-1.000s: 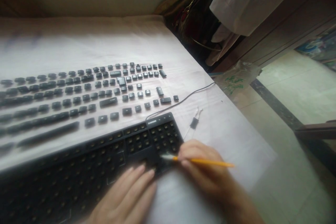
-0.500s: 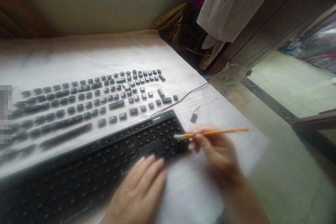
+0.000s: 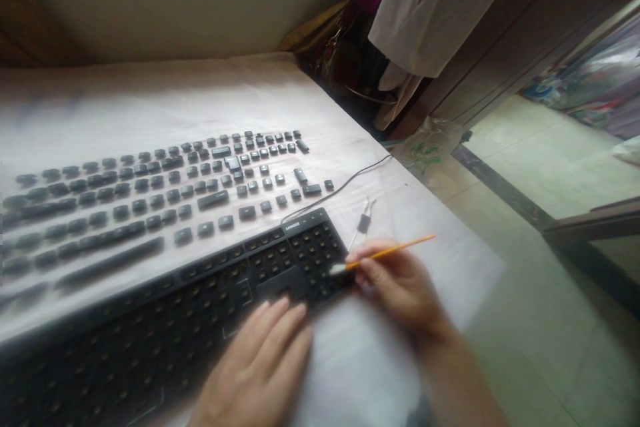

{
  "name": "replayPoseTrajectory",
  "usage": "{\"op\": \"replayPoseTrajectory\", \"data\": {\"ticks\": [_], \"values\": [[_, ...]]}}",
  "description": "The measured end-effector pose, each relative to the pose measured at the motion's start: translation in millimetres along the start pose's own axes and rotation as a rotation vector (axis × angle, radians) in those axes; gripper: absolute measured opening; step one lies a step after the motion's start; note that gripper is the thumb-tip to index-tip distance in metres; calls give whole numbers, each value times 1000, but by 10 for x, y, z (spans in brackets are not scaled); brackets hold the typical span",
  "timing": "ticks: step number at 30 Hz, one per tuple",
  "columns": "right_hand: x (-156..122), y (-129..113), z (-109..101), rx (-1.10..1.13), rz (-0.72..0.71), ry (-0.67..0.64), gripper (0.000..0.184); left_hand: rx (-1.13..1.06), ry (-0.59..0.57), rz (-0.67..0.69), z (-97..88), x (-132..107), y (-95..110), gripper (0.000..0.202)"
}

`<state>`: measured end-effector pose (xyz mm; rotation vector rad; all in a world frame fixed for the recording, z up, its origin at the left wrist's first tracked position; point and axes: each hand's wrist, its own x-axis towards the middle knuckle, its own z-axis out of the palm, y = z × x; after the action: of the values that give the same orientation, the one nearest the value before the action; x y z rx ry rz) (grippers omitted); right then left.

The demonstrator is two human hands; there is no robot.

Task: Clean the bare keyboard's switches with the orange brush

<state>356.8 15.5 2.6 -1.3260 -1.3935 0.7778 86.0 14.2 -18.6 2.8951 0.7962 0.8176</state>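
A black keyboard (image 3: 165, 320) with its keycaps removed lies on a white-covered table (image 3: 165, 97). My right hand (image 3: 400, 287) is closed on a thin orange-handled brush (image 3: 387, 252), whose pale tip touches the right edge of the number-pad area. My left hand (image 3: 260, 367) rests flat with fingers stretched out on the keyboard's front edge, below the arrow-key area. Rows of loose black keycaps (image 3: 165, 193) are laid out on the cloth behind the keyboard.
The keyboard's thin cable (image 3: 345, 185) runs back right across the cloth. A small black wire tool (image 3: 364, 221) lies just right of the keyboard. The table's right edge drops to a tiled floor (image 3: 540, 167). Hanging clothes and a bag (image 3: 360, 47) stand at the back right.
My right hand with the brush went from the number pad's lower edge up to its right side, and the handle now tilts upward. My left hand stayed on the keyboard's front edge.
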Motion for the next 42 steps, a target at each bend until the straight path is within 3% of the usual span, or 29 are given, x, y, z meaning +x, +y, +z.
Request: {"op": "replayPoseTrajectory", "data": {"ticks": [4,6,8,12,13,15,16,18,20,23,29,35,39,42], "values": [[19,-59,-40,-219,-155,48,9,-12,11,18,59,-18,0,33],[17,-89,-44,-288,-214,88,12,-27,122,-44,69,-22,2,34],[4,-100,-27,-309,-220,177,13,-9,2,-2,52,-24,-1,30],[-10,-55,63,-330,-194,338,9,7,-28,15,32,-28,1,29],[-4,-39,88,-334,-199,330,9,1,-35,27,43,-29,9,30],[16,-16,125,-344,-212,276,12,-28,96,-53,75,-28,31,33],[27,-10,135,-353,-217,244,13,-36,107,-61,89,-25,42,34],[43,-8,136,-382,-216,197,15,-29,84,-62,100,-15,59,32],[46,-13,118,-408,-205,185,17,-11,-16,-12,92,-6,67,31],[31,-18,88,-422,-192,189,20,-43,80,-71,60,-1,66,33],[-9,-29,63,-410,-177,185,24,-8,-53,-16,5,-13,32,31],[-43,-47,16,-445,-143,179,27,-60,85,-76,129,-55,68,32],[-41,-68,12,-435,-155,237,29,-67,36,-89,164,-73,80,31],[-1,-85,34,-455,-220,297,23,-62,74,-76,161,-74,72,33]]}}
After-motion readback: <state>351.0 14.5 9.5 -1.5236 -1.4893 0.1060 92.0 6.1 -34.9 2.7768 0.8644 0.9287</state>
